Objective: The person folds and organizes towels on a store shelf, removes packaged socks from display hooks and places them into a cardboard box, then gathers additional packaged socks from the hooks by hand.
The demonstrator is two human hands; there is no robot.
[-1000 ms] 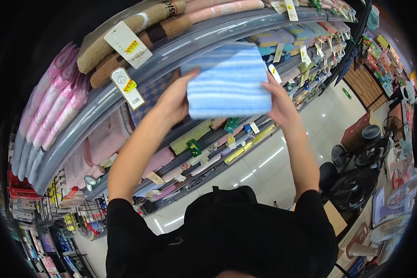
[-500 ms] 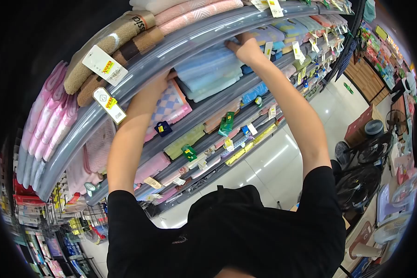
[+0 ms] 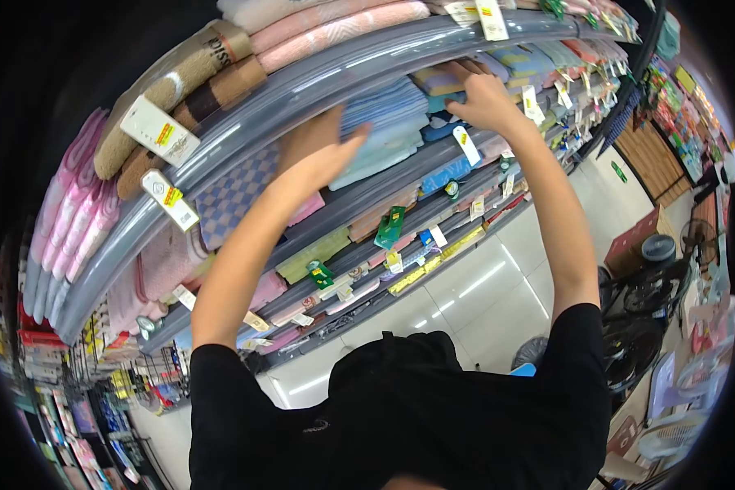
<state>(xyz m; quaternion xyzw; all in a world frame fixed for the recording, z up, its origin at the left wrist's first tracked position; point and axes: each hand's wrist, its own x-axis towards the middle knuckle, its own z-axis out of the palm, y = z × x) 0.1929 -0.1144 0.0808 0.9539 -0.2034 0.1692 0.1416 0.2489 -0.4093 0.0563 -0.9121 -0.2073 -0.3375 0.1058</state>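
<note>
Just beside the left hand (image 3: pixel 320 151) lie folded blue towels (image 3: pixel 390 116).

blue towels (image 3: pixel 388 104): matt, ribbed-looking cloth | shelf edge (image 3: pixel 343 75): smooth, glossy plastic | floor (image 3: pixel 465 306): glossy tile

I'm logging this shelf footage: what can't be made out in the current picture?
In the head view:
- Left hand: finger outlines blurred.
- Blue towel stack: back hidden by grey shelf edge, left side by that hand.
- Large white tag: fine print too small.
- Whitish towel: cut off at picture top.
</note>
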